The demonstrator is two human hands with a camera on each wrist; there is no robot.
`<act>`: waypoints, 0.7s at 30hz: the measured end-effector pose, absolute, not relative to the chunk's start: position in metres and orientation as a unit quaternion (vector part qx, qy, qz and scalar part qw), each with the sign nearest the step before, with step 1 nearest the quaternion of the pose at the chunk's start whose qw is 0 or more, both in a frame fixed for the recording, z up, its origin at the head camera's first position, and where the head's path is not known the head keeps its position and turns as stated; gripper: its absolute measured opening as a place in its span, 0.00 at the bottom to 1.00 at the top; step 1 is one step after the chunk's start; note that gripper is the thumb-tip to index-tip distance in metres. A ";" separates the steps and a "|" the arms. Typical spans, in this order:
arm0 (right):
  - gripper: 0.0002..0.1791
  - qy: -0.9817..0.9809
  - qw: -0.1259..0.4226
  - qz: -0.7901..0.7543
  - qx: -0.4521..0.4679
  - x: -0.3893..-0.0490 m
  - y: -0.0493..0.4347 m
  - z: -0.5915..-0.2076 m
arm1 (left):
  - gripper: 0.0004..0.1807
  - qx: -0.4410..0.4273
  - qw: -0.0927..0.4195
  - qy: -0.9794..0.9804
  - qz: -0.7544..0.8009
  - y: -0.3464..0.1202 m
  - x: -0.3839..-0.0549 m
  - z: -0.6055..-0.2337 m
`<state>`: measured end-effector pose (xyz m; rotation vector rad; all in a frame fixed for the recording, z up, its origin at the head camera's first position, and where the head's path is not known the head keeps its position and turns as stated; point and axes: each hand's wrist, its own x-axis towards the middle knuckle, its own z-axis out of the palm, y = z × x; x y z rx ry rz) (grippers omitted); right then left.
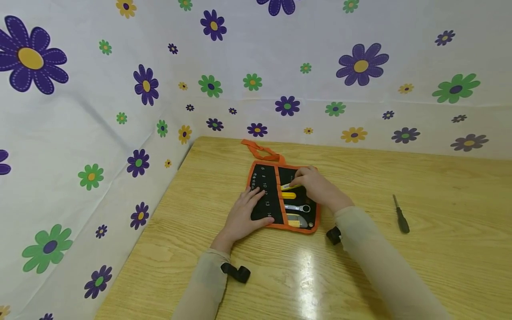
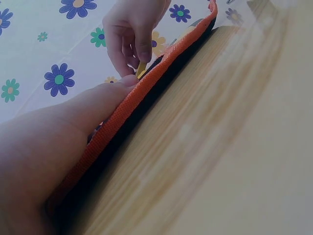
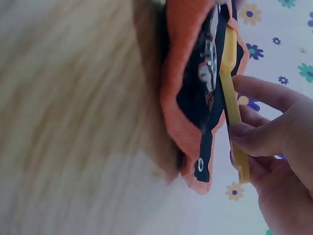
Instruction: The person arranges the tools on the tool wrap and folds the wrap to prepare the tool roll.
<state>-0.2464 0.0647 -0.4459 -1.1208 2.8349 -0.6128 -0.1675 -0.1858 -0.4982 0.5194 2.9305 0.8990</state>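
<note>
A black tool pouch with orange edging and white printed numbers lies unrolled on the table. My left hand rests on its left part with fingers spread; the left thumb lies along the orange edge. Over the pouch's upper right, my right hand pinches a slim yellow tool between thumb and fingers. That tool's far end is at the pocket row; its exact kind is unclear. Below it, a yellow handle, a ratchet wrench and a yellow-and-grey tool stick out of the pockets.
A screwdriver with a dark handle lies on the wooden table, right of my right forearm. An orange strap trails from the pouch's top edge. Flower-patterned sheeting stands behind and to the left of the table.
</note>
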 end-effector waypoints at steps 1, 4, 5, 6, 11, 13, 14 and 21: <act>0.29 0.909 0.016 -0.197 -0.366 -0.247 0.066 -0.446 | 0.47 0.167 0.016 0.942 0.290 -0.186 -0.168 -0.498; 0.29 0.904 0.019 -0.206 -0.374 -0.249 0.068 -0.448 | 0.47 0.171 0.012 0.941 0.292 -0.186 -0.168 -0.499; 0.29 0.902 0.019 -0.209 -0.376 -0.250 0.068 -0.449 | 0.47 0.173 0.010 0.941 0.293 -0.186 -0.168 -0.500; 0.29 0.901 0.018 -0.212 -0.379 -0.250 0.068 -0.450 | 0.47 0.172 0.010 0.940 0.293 -0.186 -0.168 -0.500; 0.28 0.891 0.005 -0.224 -0.394 -0.253 0.068 -0.453 | 0.47 0.172 0.009 0.940 0.293 -0.187 -0.169 -0.501; 0.28 0.889 0.003 -0.228 -0.397 -0.253 0.068 -0.454 | 0.47 0.172 0.009 0.941 0.292 -0.187 -0.169 -0.501; 0.27 0.888 0.003 -0.229 -0.399 -0.253 0.067 -0.454 | 0.47 0.172 0.010 0.941 0.290 -0.187 -0.169 -0.501; 0.23 0.874 0.038 -0.253 -0.414 -0.253 0.069 -0.458 | 0.48 0.173 0.016 0.941 0.291 -0.186 -0.168 -0.500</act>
